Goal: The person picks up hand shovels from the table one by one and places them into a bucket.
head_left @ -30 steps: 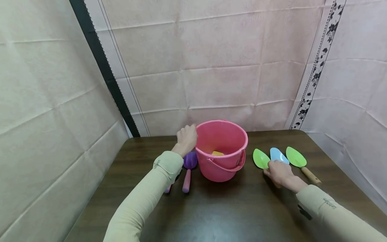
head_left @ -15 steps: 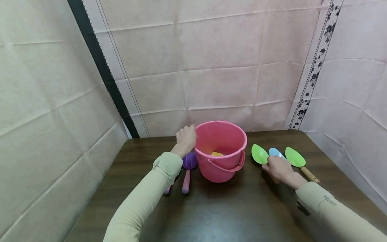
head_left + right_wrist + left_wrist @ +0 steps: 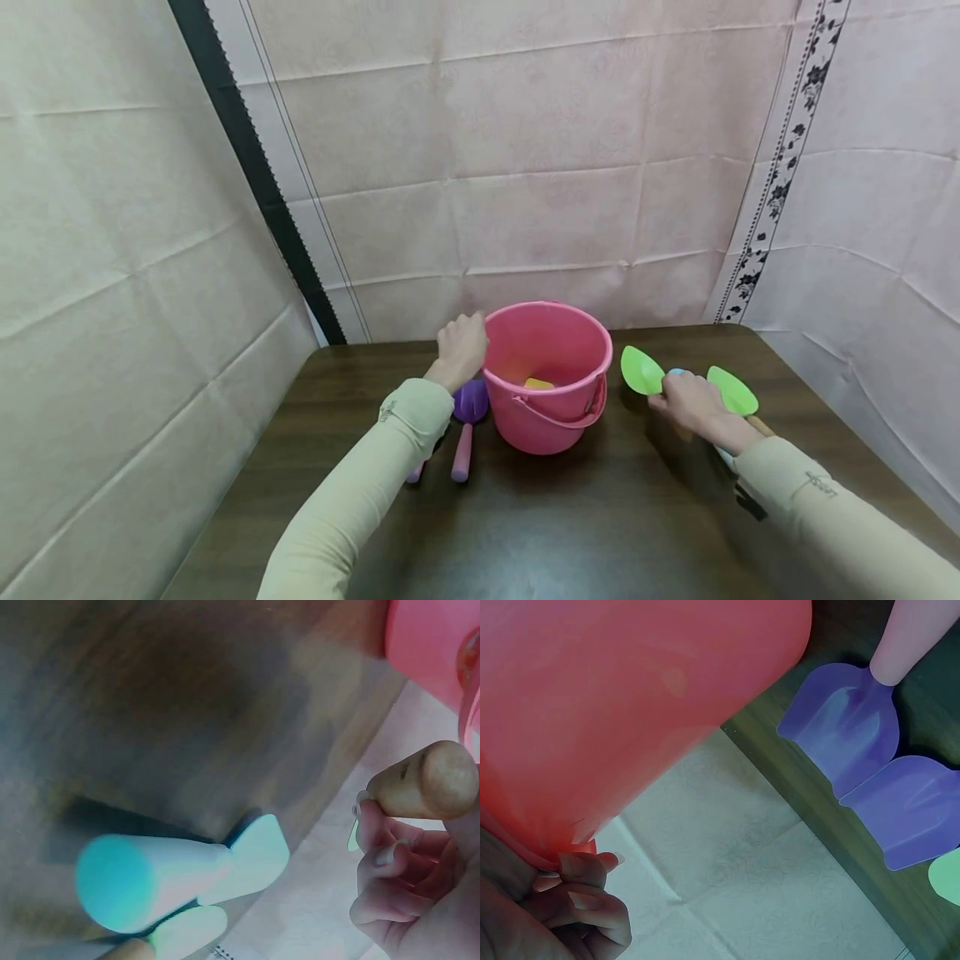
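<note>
My left hand [image 3: 461, 350] grips the rim of a pink bucket [image 3: 543, 433], its thumb and fingers curled over the edge in the left wrist view. A small yellow thing [image 3: 538, 384] lies inside the bucket. To the bucket's right, my right hand [image 3: 693, 406] holds a green trowel [image 3: 641, 371] by its wooden handle [image 3: 420, 784], raised over the table with the blade pointing away from me. Below that hand lies a blue trowel [image 3: 251, 859], mostly hidden by it in the head view. A second green trowel [image 3: 733, 389] with a wooden handle lies just right of it.
Two purple shovels [image 3: 847, 724] with pink handles lie left of the bucket, partly under my left arm. Beside them a pale green thing [image 3: 946, 876] shows at the view's edge. A cloth-covered wall [image 3: 540, 167] stands behind the dark wooden table [image 3: 570, 533].
My right hand has lifted the green trowel off the table and moved it slightly away from me, covering more of the blue trowel. My left hand stays at the bucket rim.
</note>
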### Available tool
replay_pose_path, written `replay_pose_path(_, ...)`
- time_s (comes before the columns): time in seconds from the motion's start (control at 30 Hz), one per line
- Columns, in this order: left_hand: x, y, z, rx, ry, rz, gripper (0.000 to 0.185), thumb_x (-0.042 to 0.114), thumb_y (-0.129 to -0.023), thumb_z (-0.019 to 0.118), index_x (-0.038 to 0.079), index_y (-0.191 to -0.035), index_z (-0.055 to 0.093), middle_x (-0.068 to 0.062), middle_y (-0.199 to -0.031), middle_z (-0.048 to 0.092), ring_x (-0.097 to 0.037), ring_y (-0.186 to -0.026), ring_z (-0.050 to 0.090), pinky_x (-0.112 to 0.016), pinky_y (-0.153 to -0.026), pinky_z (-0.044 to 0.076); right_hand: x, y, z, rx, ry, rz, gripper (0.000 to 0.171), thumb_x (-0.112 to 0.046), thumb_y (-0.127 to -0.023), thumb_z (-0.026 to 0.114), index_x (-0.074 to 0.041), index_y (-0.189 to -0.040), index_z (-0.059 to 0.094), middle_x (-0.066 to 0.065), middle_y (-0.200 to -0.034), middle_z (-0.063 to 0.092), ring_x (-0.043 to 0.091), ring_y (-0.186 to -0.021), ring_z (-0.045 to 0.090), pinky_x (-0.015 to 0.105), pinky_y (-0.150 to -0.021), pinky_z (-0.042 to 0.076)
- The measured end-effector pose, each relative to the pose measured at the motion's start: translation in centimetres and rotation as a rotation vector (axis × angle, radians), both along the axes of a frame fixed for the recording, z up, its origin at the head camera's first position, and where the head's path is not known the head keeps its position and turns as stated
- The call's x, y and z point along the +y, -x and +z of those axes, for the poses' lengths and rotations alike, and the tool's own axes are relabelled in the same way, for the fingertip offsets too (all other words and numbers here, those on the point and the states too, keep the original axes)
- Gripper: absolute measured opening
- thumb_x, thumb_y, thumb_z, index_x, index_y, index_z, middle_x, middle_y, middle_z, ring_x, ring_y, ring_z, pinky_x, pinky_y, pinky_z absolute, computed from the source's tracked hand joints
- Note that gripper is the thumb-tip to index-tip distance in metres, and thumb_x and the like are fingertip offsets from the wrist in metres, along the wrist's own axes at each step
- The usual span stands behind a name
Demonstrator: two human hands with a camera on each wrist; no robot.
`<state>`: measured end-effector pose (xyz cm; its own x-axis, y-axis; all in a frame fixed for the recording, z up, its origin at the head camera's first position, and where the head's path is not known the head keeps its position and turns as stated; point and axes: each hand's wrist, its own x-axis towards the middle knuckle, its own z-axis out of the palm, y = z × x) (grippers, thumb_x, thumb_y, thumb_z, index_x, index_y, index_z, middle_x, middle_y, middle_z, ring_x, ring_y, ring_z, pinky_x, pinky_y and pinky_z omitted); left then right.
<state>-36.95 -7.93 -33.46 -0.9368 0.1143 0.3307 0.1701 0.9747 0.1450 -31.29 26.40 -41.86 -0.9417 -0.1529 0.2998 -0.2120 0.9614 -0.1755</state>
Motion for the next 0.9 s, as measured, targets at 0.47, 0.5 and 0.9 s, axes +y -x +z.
replay_pose_path(0.47, 0.1, 0.0, 0.3, 0.002, 0.0, 0.006, 0.011, 0.016, -0.094, 0.057, 0.008, -0.1, 0.062, -0.014, -0.095, 0.07, -0.035, -0.089, 0.068, -0.047, -0.073, 0.054, -0.8, 0.7, 3.5, -0.063, 0.018, 0.012, 0.038, -0.027, -0.083, 0.06, -0.015, -0.048, 0.047, 0.002, -0.049, 0.047, 0.02, -0.047, 0.045, 0.036, -0.04, 0.031)
replay_pose_path(0.5, 0.1, 0.0, 0.3, 0.004, 0.001, 0.006, 0.011, 0.016, -0.093, 0.057, 0.008, -0.1, 0.062, -0.014, -0.095, 0.07, -0.035, -0.089, 0.068, -0.047, -0.073, 0.054, -0.9, 0.8, 3.8, -0.068, 0.019, 0.01, 0.038, -0.028, -0.083, 0.06, -0.015, -0.049, 0.047, 0.002, -0.05, 0.047, 0.02, -0.047, 0.045, 0.036, -0.04, 0.031)
replay_pose_path(0.9, 0.0, 0.0, 0.0, 0.0, -0.007, 0.007, 0.011, 0.016, -0.093, 0.057, 0.009, -0.099, 0.062, -0.014, -0.096, 0.07, -0.035, -0.089, 0.068, -0.047, -0.073, 0.054, -1.6, 1.6, 6.8, -0.111, 0.022, 0.018, 0.04, -0.031, -0.087, 0.06, -0.015, -0.051, 0.051, -0.001, -0.049, 0.045, 0.017, -0.048, 0.045, 0.032, -0.04, 0.031)
